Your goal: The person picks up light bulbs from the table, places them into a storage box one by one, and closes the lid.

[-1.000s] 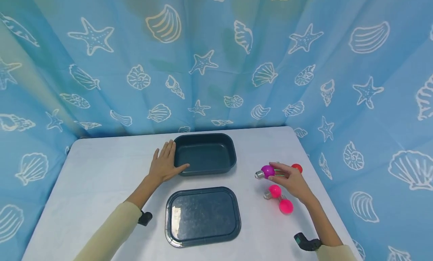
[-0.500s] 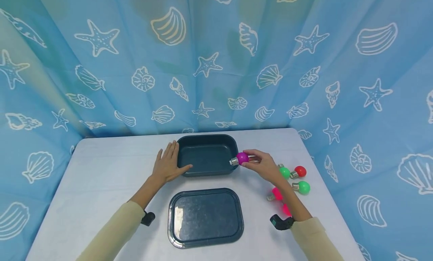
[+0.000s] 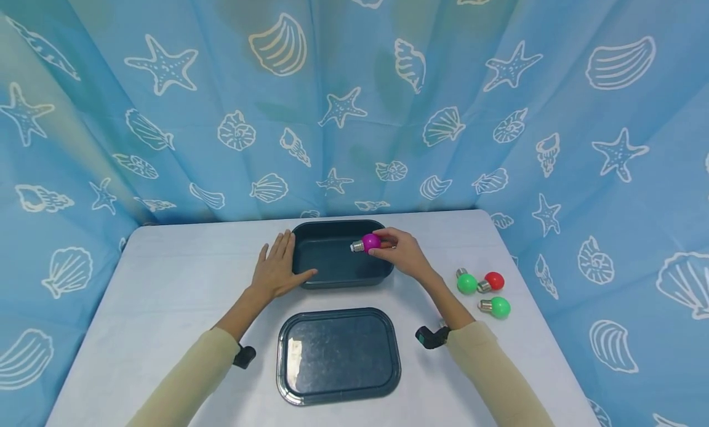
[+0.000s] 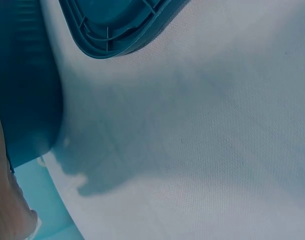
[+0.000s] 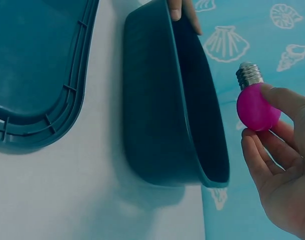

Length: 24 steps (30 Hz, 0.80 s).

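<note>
My right hand (image 3: pixel 403 252) pinches a purple light bulb (image 3: pixel 370 242) by its round globe, metal screw base pointing left. In the head view the bulb overlaps the inside of a dark rectangular tub (image 3: pixel 327 268); the right wrist view shows the bulb (image 5: pixel 258 107) above the tub's rim (image 5: pixel 185 117). With fingers straight, my left hand (image 3: pixel 274 268) rests against the tub's left end, thumb over the near rim. A dark lid (image 3: pixel 339 356) with a raised rim lies in front of the tub.
On the right of the white table (image 3: pixel 183 273) lie a green bulb (image 3: pixel 467 283), a red bulb (image 3: pixel 495 280) and another green bulb (image 3: pixel 500 307). My right forearm hides the pink bulbs there. A blue shell-patterned curtain (image 3: pixel 354 144) hangs behind the table.
My right hand has carried the purple bulb leftward from the group of bulbs to over the tub. The left hand keeps its place at the tub's end.
</note>
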{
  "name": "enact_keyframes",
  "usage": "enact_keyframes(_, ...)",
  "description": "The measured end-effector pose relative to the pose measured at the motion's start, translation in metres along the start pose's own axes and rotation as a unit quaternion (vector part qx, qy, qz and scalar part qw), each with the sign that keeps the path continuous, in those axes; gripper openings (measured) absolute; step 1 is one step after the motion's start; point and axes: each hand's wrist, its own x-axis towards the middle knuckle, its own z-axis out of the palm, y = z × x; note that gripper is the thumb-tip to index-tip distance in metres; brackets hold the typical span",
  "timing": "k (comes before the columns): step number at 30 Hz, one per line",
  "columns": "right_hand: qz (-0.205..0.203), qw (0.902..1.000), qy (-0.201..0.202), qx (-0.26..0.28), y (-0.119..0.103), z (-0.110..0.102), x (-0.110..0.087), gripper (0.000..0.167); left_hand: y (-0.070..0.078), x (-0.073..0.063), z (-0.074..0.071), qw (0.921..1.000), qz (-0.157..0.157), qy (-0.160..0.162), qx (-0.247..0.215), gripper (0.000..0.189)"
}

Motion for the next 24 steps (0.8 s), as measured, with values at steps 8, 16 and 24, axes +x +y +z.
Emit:
enact_keyframes(8, 0.007, 0.9993, -0.009, -0.035, 0.001, 0.022, 0.021, 0.044, 0.001, -0.001, -0.001, 1.0000, -0.004, 0.002, -0.006, 0.110)
enact_keyframes(16, 0.014, 0.9978, -0.018, -0.063, 0.002, 0.047, 0.039, 0.043, 0.001, -0.001, 0.000, 0.9999, -0.006, -0.002, -0.008, 0.111)
enact_keyframes(24, 0.030, 0.9952, -0.009, -0.092, 0.001, 0.068, 0.048, 0.043, 0.002, 0.000, -0.001, 1.0000, -0.003, -0.008, 0.004, 0.112)
